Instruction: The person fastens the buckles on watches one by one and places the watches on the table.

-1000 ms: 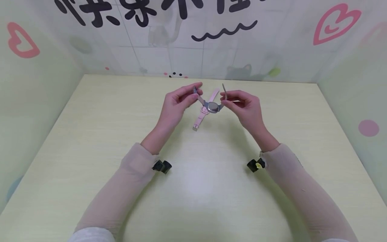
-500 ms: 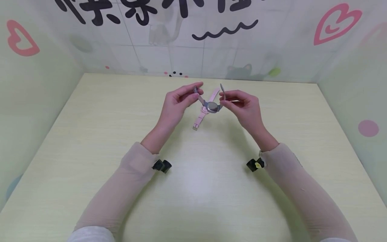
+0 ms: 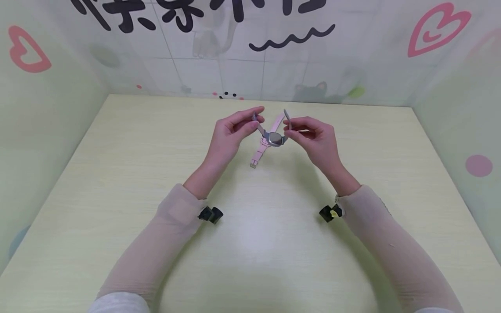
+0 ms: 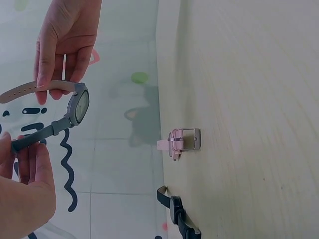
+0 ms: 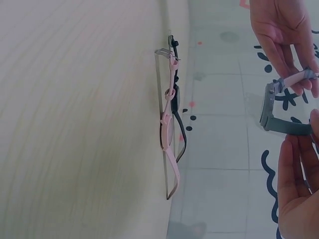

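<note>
A grey-blue watch [image 3: 275, 138] hangs above the table between both hands, its straps spread apart in a U. My left hand [image 3: 228, 134] pinches the strap with keeper loops between thumb and fingers. The holed strap is pinched by my right hand [image 3: 316, 137], its tip sticking up past the fingers. In the left wrist view the watch's round case [image 4: 79, 106] is tilted. Below it, a pink watch [image 3: 259, 155] lies stretched on the table, partly covered by the held watch in the head view. A dark watch [image 4: 176, 210] lies beside the pink one, hidden in the head view.
The pale wooden table [image 3: 250, 243] runs back to a printed wall [image 3: 242, 74]. Green side panels [image 3: 43, 126] flank it. Small black devices [image 3: 210, 215] sit at both sleeve cuffs.
The holed strap's tip above the right hand leans slightly further left. Both hands keep their hold on the grey-blue watch and have hardly moved.
</note>
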`<state>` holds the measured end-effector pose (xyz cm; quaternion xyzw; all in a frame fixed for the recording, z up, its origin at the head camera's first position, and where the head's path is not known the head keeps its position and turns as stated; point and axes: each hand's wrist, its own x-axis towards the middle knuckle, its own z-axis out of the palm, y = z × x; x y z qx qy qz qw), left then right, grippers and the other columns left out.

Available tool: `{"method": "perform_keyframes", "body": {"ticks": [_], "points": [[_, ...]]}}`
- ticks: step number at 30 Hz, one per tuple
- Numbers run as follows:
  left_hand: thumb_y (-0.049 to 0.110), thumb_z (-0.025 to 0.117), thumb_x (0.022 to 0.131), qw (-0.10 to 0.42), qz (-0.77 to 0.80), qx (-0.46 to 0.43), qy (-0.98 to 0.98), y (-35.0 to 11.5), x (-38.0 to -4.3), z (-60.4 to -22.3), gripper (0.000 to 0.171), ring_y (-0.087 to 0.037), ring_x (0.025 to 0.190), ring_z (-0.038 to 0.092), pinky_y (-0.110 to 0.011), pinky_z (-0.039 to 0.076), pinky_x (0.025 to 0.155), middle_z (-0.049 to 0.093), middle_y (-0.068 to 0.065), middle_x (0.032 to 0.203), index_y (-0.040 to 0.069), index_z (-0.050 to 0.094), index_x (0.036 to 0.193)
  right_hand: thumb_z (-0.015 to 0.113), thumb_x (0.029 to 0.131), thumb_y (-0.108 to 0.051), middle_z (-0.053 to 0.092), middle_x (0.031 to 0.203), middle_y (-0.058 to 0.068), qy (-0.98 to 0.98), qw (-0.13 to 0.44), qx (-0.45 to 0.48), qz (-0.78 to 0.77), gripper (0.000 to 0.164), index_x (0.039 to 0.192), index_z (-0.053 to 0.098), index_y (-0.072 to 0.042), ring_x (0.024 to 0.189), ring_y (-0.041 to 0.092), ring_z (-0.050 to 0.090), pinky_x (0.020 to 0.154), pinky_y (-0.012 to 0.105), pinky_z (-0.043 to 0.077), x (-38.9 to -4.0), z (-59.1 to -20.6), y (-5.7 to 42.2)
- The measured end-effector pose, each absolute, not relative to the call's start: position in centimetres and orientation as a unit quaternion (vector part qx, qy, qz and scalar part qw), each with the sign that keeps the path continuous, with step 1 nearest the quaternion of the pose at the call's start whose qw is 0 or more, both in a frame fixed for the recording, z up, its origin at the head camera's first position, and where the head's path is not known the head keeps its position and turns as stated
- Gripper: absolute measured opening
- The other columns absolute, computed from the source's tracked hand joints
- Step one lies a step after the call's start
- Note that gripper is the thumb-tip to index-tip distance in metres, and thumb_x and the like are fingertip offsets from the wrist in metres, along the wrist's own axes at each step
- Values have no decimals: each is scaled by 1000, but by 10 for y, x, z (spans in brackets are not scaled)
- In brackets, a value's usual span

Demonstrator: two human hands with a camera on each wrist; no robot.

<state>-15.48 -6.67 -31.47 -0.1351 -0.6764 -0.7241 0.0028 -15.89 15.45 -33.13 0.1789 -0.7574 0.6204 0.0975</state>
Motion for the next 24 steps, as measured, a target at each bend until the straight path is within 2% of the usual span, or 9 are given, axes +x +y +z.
{"method": "perform_keyframes", "body": {"ticks": [8,14,21,24], "points": [[6,62,97,0,-725,-130,-676,-66,-155,-312,34,-12,106,68,-27,54,99,73,2,105,3,64,131,73,87,-1,71,93,-20,-766,96,180,610,24,110,71,6,89,3,70,81,17,58,-159,-327,154],[7,62,97,0,-721,-132,-680,-66,-155,-313,34,-23,113,67,-27,54,100,72,-3,107,3,64,131,73,88,-1,71,92,-19,-770,97,180,605,21,108,72,6,87,2,69,80,17,58,-157,-326,152],[7,62,97,-1,-720,-133,-681,-66,-154,-312,34,-11,107,68,-27,53,100,72,0,106,4,64,131,73,88,0,71,91,-19,-771,96,185,602,21,107,72,7,87,1,69,79,17,58,-157,-325,151],[7,62,97,-1,-721,-132,-680,-67,-154,-311,34,-9,105,68,-28,54,100,72,2,105,4,64,131,73,87,0,75,94,-5,-772,97,186,600,21,108,72,7,87,1,69,79,18,58,-157,-325,150]]}}
